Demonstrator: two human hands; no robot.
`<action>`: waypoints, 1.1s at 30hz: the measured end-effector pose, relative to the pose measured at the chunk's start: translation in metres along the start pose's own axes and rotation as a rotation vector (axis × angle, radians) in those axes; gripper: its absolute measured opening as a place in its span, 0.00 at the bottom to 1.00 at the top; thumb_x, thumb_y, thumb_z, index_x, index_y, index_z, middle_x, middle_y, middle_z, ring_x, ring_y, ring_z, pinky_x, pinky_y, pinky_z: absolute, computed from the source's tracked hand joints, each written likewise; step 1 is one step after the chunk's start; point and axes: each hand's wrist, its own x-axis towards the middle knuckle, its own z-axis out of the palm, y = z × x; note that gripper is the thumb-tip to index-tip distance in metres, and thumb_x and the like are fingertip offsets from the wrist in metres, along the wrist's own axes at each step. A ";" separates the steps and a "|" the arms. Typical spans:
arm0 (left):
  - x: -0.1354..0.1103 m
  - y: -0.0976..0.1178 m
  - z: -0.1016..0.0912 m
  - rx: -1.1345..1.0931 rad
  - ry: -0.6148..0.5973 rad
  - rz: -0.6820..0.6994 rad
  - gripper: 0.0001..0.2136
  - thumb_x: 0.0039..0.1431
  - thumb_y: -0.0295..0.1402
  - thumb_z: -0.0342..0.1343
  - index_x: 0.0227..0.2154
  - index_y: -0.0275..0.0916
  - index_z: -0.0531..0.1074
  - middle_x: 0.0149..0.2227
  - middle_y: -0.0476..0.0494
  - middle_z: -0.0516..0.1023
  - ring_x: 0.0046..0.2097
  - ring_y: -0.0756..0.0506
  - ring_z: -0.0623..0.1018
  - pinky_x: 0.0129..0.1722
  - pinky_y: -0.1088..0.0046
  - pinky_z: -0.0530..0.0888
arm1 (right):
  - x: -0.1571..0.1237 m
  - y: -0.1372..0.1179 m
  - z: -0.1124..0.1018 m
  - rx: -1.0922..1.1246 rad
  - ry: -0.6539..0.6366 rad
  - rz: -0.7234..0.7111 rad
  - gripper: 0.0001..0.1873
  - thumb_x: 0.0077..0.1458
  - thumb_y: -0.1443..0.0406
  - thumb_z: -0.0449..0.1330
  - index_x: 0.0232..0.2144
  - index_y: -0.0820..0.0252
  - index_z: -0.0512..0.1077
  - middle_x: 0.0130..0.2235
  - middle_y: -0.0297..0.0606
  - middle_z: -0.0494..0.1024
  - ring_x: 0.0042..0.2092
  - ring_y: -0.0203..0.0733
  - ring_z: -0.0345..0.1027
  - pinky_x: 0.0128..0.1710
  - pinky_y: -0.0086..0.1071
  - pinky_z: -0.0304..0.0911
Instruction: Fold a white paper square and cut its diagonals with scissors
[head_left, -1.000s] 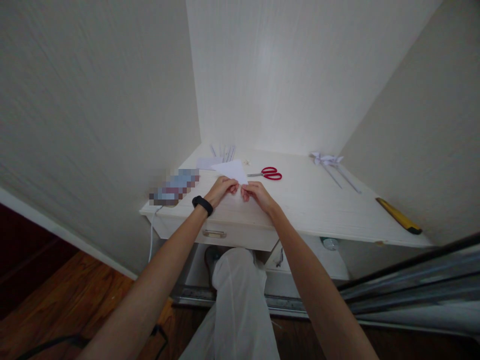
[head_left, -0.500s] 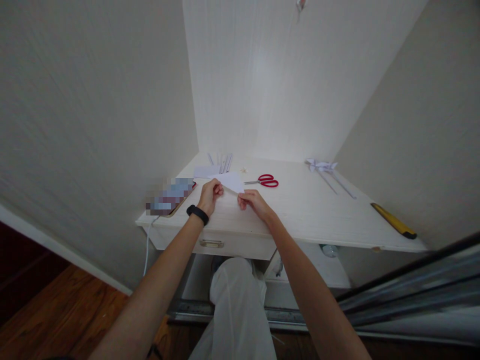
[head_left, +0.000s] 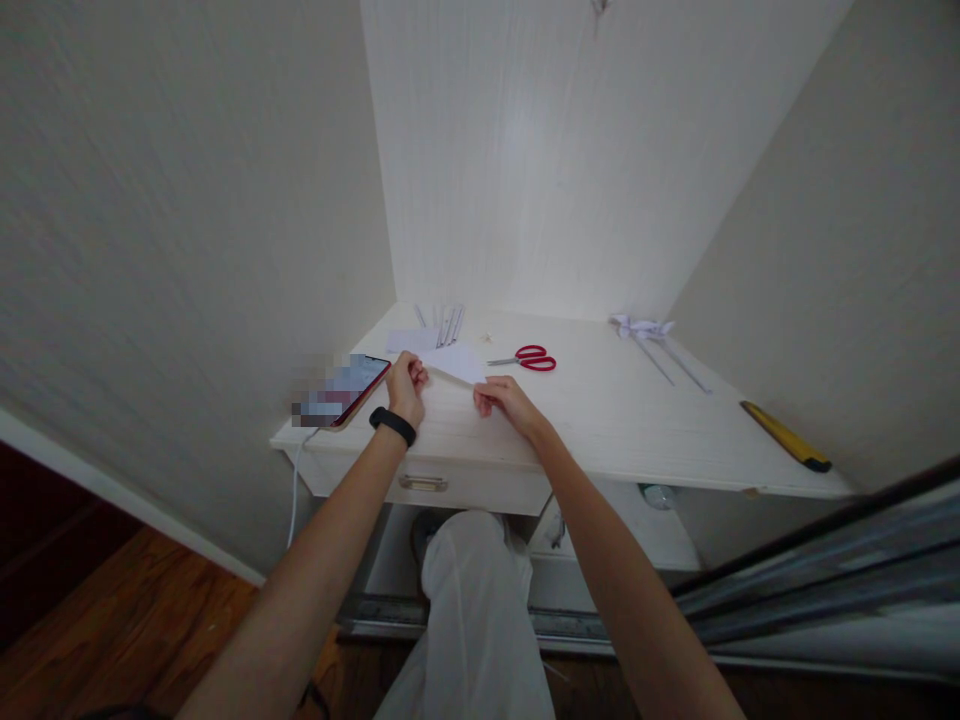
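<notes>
My right hand [head_left: 506,397] pinches the near right corner of a piece of white paper [head_left: 459,363], tilted just above the desk. At the paper's left end is my left hand [head_left: 407,385], fingers curled in against its edge; the exact contact is partly hidden. A black band [head_left: 393,425] circles my left wrist. Beyond the paper's right side lie red-handled scissors [head_left: 525,358], blades pointing left. Behind my left hand rests another flat white sheet [head_left: 411,341], with several thin paper strips or sticks [head_left: 450,325] beside it.
A phone [head_left: 352,390] with a white cable [head_left: 295,490] lies at the left of the white desk [head_left: 600,420]. Folded white paper pieces on thin sticks [head_left: 641,328] sit at the back right. A yellow-and-black cutter [head_left: 784,435] lies near the right edge.
My left hand has slid a little leftward along the paper towards the phone, uncovering more of the sheet. My right hand stays nearly in place at its corner.
</notes>
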 end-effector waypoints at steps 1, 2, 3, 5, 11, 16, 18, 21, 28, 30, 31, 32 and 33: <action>0.000 0.000 0.000 -0.003 -0.016 0.002 0.11 0.47 0.24 0.51 0.16 0.39 0.57 0.15 0.57 0.57 0.17 0.57 0.57 0.18 0.81 0.55 | 0.000 0.000 0.000 0.002 0.002 0.000 0.15 0.47 0.58 0.60 0.17 0.63 0.72 0.16 0.34 0.70 0.22 0.33 0.62 0.27 0.29 0.55; 0.000 0.000 0.000 -0.003 -0.049 -0.002 0.11 0.48 0.25 0.51 0.16 0.39 0.56 0.15 0.57 0.57 0.17 0.57 0.57 0.18 0.80 0.55 | 0.000 0.000 0.000 0.007 0.003 0.001 0.15 0.47 0.58 0.59 0.17 0.63 0.72 0.16 0.33 0.70 0.22 0.33 0.62 0.27 0.29 0.55; 0.000 -0.001 0.000 0.003 -0.099 -0.011 0.11 0.48 0.26 0.52 0.16 0.39 0.56 0.15 0.57 0.57 0.17 0.56 0.57 0.19 0.80 0.56 | 0.000 0.000 -0.001 0.012 0.005 0.002 0.15 0.47 0.58 0.59 0.17 0.63 0.72 0.17 0.33 0.70 0.22 0.33 0.62 0.27 0.29 0.55; -0.001 -0.004 0.000 0.045 -0.211 -0.032 0.12 0.49 0.29 0.52 0.16 0.40 0.57 0.15 0.57 0.56 0.17 0.56 0.58 0.19 0.78 0.57 | 0.000 0.000 -0.001 0.019 0.006 0.003 0.15 0.47 0.58 0.59 0.17 0.63 0.72 0.17 0.34 0.70 0.22 0.33 0.62 0.27 0.29 0.56; -0.007 -0.016 -0.001 0.412 -0.608 -0.026 0.16 0.49 0.34 0.56 0.13 0.40 0.58 0.13 0.56 0.56 0.18 0.53 0.62 0.23 0.74 0.61 | 0.000 0.000 0.000 0.019 0.000 -0.017 0.16 0.48 0.56 0.59 0.18 0.63 0.72 0.17 0.34 0.71 0.22 0.33 0.62 0.27 0.29 0.56; -0.011 -0.019 -0.002 0.626 -0.839 -0.055 0.16 0.49 0.36 0.56 0.11 0.39 0.61 0.14 0.53 0.61 0.21 0.52 0.64 0.26 0.72 0.62 | 0.001 0.004 -0.001 0.033 -0.008 -0.052 0.17 0.49 0.55 0.60 0.18 0.62 0.72 0.18 0.34 0.71 0.22 0.34 0.62 0.27 0.30 0.56; -0.011 -0.018 -0.002 0.644 -0.864 -0.053 0.15 0.49 0.37 0.56 0.12 0.38 0.63 0.15 0.52 0.62 0.21 0.52 0.63 0.27 0.72 0.61 | 0.002 0.006 -0.002 0.041 -0.017 -0.061 0.18 0.50 0.55 0.60 0.18 0.62 0.71 0.19 0.34 0.71 0.23 0.34 0.62 0.28 0.30 0.57; -0.011 -0.018 -0.001 0.640 -0.882 -0.061 0.15 0.49 0.37 0.55 0.12 0.38 0.64 0.15 0.51 0.62 0.22 0.51 0.64 0.27 0.72 0.61 | 0.001 0.005 -0.002 0.036 -0.024 -0.060 0.18 0.50 0.54 0.60 0.18 0.61 0.71 0.19 0.34 0.71 0.23 0.35 0.62 0.28 0.30 0.57; -0.009 -0.019 -0.001 0.596 -0.798 -0.049 0.14 0.46 0.34 0.54 0.10 0.38 0.62 0.13 0.52 0.61 0.21 0.52 0.64 0.27 0.72 0.62 | 0.001 0.004 -0.002 0.020 -0.019 -0.035 0.17 0.50 0.55 0.60 0.19 0.62 0.71 0.19 0.34 0.71 0.23 0.34 0.62 0.29 0.30 0.56; -0.009 -0.018 0.000 0.589 -0.765 -0.025 0.13 0.46 0.33 0.54 0.10 0.38 0.63 0.13 0.52 0.61 0.21 0.52 0.64 0.27 0.72 0.62 | 0.001 0.005 -0.002 0.019 -0.020 -0.033 0.17 0.50 0.55 0.60 0.19 0.62 0.71 0.18 0.34 0.71 0.23 0.34 0.61 0.28 0.30 0.56; -0.008 -0.017 0.000 0.584 -0.749 -0.014 0.13 0.46 0.32 0.54 0.10 0.38 0.63 0.13 0.52 0.61 0.21 0.52 0.64 0.26 0.72 0.61 | 0.001 0.005 -0.002 0.017 -0.019 -0.033 0.17 0.50 0.55 0.60 0.19 0.62 0.71 0.18 0.34 0.71 0.23 0.34 0.62 0.28 0.30 0.56; -0.008 -0.017 0.000 0.573 -0.729 -0.004 0.13 0.46 0.32 0.54 0.10 0.38 0.64 0.13 0.51 0.61 0.21 0.52 0.64 0.26 0.72 0.61 | 0.001 0.005 -0.002 0.014 -0.019 -0.032 0.17 0.50 0.55 0.59 0.19 0.62 0.71 0.18 0.34 0.71 0.23 0.34 0.62 0.28 0.30 0.56; -0.008 -0.016 0.000 0.555 -0.706 0.005 0.12 0.46 0.31 0.54 0.11 0.37 0.65 0.13 0.51 0.61 0.20 0.52 0.64 0.25 0.73 0.61 | 0.001 0.004 -0.002 0.011 -0.017 -0.028 0.17 0.50 0.55 0.59 0.18 0.62 0.71 0.18 0.34 0.71 0.23 0.34 0.62 0.28 0.30 0.56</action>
